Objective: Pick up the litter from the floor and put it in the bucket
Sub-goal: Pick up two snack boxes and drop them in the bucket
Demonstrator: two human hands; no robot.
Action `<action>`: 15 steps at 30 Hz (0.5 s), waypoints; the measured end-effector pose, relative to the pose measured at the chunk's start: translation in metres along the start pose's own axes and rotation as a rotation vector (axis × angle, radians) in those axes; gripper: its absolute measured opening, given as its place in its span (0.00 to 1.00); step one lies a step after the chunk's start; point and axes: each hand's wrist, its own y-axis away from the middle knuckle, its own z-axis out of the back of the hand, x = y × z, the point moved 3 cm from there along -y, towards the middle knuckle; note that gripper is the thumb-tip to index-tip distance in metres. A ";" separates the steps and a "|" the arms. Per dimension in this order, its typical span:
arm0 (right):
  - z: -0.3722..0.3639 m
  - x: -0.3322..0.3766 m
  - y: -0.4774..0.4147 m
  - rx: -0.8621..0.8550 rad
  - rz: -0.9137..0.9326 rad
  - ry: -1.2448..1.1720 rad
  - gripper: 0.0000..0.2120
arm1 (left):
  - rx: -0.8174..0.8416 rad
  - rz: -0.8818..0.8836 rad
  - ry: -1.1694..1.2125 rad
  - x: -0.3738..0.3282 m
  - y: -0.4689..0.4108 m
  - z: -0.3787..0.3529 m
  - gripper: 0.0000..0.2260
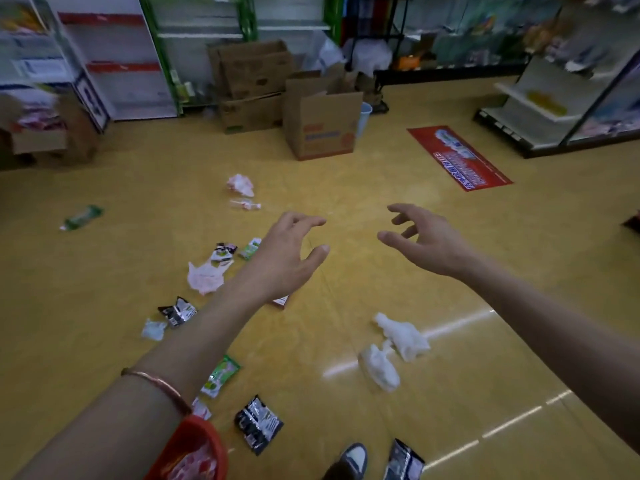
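A shop: stocked goods shelves [568, 95], cardboard cartons [322, 123], floor advert [460, 157].

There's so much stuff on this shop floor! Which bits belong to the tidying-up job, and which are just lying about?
Job:
bucket
black wrapper
green wrapper
white tissues
pink bag
left hand and right hand, both empty

Just lying about:
cardboard box
floor sticker
shelves

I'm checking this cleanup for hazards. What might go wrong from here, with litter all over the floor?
The shoe stands right by a black wrapper on the glossy floor; a step onto it might slip. The green wrapper lies far off to the left, apart from the rest, and may get overlooked.
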 end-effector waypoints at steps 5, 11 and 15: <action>-0.003 -0.014 -0.038 0.039 0.073 -0.017 0.30 | -0.040 0.097 -0.037 0.011 -0.023 -0.001 0.20; -0.018 -0.021 -0.078 0.129 0.155 -0.035 0.31 | -0.128 0.222 -0.096 0.033 -0.031 0.011 0.20; -0.028 -0.030 -0.096 0.181 0.180 -0.040 0.32 | -0.181 0.321 -0.097 0.048 -0.032 0.013 0.20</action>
